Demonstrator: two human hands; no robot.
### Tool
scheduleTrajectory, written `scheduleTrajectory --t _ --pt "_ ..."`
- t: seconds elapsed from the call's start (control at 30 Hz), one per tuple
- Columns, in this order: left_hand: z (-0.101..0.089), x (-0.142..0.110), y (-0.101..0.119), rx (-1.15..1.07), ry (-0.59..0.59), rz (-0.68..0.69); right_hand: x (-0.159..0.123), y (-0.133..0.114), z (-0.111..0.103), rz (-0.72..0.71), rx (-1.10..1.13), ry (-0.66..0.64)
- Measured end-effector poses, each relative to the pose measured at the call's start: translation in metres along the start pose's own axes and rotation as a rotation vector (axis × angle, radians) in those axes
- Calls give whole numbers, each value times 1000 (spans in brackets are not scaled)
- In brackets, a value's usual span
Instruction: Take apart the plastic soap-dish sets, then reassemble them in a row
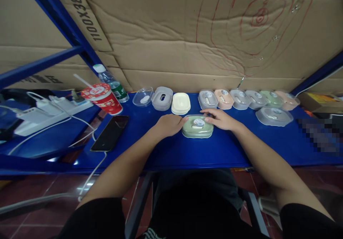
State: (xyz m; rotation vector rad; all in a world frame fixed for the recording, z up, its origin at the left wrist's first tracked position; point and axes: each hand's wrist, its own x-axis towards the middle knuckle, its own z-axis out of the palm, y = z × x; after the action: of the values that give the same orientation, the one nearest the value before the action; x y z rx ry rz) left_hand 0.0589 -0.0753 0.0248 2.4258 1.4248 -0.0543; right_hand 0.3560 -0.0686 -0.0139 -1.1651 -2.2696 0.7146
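A green plastic box with a clear lid and a round label sits on the blue table in front of me. My left hand is closed around its left edge, the fingers partly hidden. At the opposite edge, my right hand has its thumb on the lid and its fingers bent over the far corner. Just behind stand a cream box, a grey piece with an oval slot and a clear lid. A grey lidded box is close behind my right fingers.
Several lidded boxes line the back right, with a larger clear-lidded box before them. To the left are a phone, a red cup, a water bottle and a power strip with cables. Cardboard walls the back.
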Motion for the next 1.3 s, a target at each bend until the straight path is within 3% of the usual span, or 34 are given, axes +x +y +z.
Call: scheduleTrajectory --t 0.13,0.43,0.6,0.83,0.93,1.03,1.13,1.3 --pt "3 2 1 82 61 -21 -1 -4 1 -30 25 -71" --pt "4 6 0 59 56 15 -1 -4 -2 55 123 -118" --pt "2 4 -2 -3 -7 30 -2 -5 -2 19 50 -120" --pt "4 6 -2 -16 5 12 -3 -8 -5 19 -33 -159" --pt "8 7 0 -124 -12 40 -6 -11 -17 -15 -155 -86" --pt "12 9 3 -249 -10 148 -9 -24 -25 -68 -315 76" --pt "15 10 2 -226 12 246 -10 -45 -17 -139 -382 146" --pt "14 12 -9 -42 116 168 -7 -57 7 -219 -424 -20"
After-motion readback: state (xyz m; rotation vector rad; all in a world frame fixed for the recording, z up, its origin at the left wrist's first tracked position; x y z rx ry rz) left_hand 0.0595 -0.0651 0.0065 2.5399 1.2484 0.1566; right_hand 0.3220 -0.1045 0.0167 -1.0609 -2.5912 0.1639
